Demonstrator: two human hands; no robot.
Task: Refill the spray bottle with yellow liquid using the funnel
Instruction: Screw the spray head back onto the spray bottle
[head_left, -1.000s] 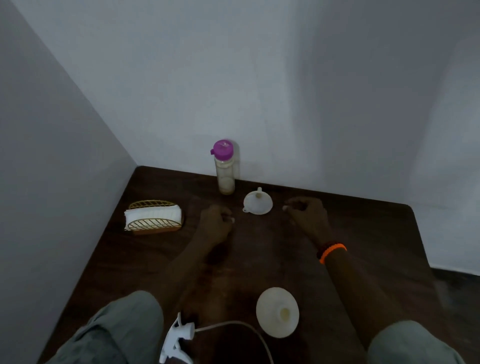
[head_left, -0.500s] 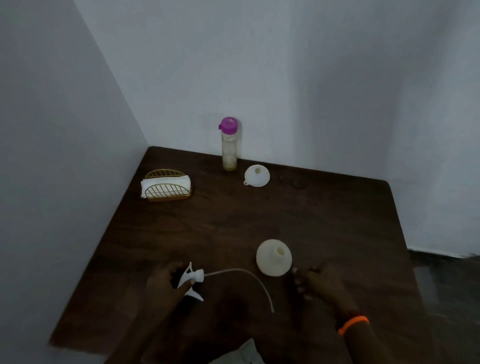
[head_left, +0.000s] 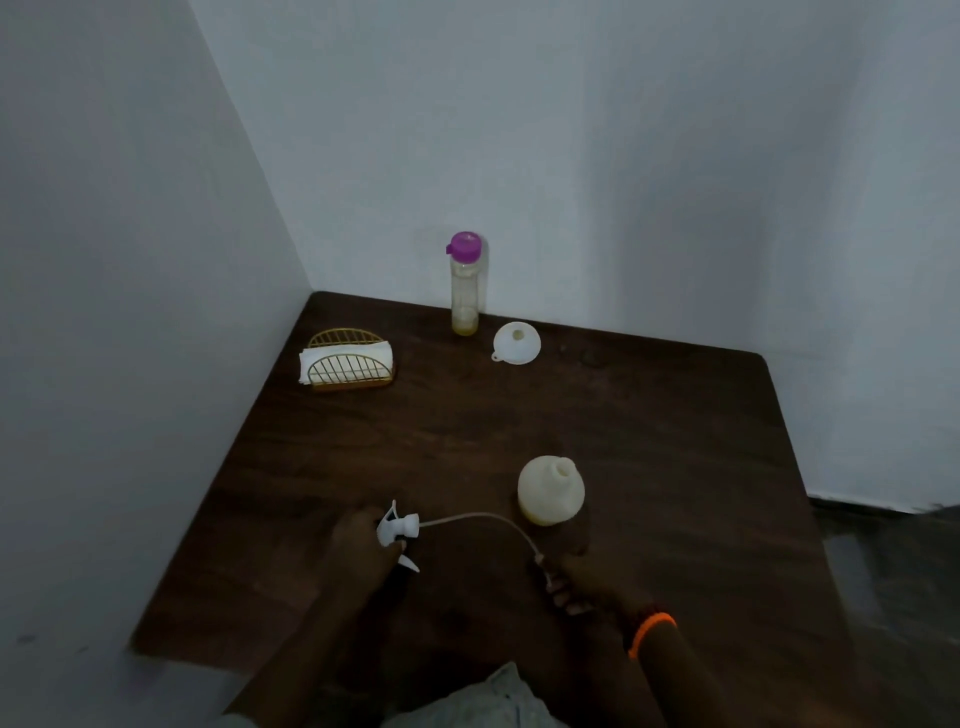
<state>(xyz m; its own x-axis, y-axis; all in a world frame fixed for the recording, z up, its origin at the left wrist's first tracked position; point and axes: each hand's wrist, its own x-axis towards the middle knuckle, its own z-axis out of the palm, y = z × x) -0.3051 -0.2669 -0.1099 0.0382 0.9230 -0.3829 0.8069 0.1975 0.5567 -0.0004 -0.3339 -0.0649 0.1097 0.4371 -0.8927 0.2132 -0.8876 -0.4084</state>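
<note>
The cream spray bottle body (head_left: 550, 492) stands open-necked near the middle of the dark wooden table (head_left: 675, 441). Its white trigger head (head_left: 396, 531) lies to the left, with the thin dip tube (head_left: 483, 519) curving right. My left hand (head_left: 358, 553) grips the trigger head. My right hand (head_left: 584, 582) pinches the tube's far end, just in front of the bottle body. A white funnel (head_left: 517, 343) rests at the back. Beside it stands a clear bottle with a purple cap (head_left: 465, 283), a little yellow liquid at its bottom.
A gold wire napkin holder (head_left: 347, 359) with white napkins sits at the back left. White walls close the table on the left and back. The table's right edge drops to a dark floor (head_left: 893, 597).
Both hands drew back from the funnel area to the near side. The left hand took the trigger head, and the right hand moved from beside the bottle body to the tube's end.
</note>
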